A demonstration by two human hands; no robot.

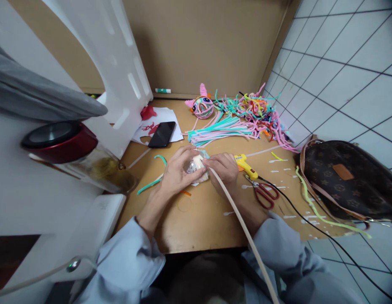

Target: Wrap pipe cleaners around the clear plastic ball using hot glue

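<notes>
Over the middle of the table, my left hand (177, 171) is closed around a small clear plastic piece (191, 165) with cream material on its near side. Its exact shape is partly covered by my fingers. My right hand (226, 168) pinches a long cream pipe cleaner (238, 209) against that piece, and the free length trails down over my right forearm. Just right of my right hand lies a yellow glue gun (247, 168). Red-handled scissors (266, 195) rest beside it. Bits of turquoise pipe cleaner (149, 187) lie left of my left hand.
Bundled pink and turquoise pipe cleaners (219, 130) and a tangled colourful heap (262, 110) lie behind, near a pink-eared ball figure (202, 107). A phone (162, 134) sits on paper. A glass bottle (104, 169) stands left; a brown bag (350, 177) right. A black cord (297, 209) crosses the table.
</notes>
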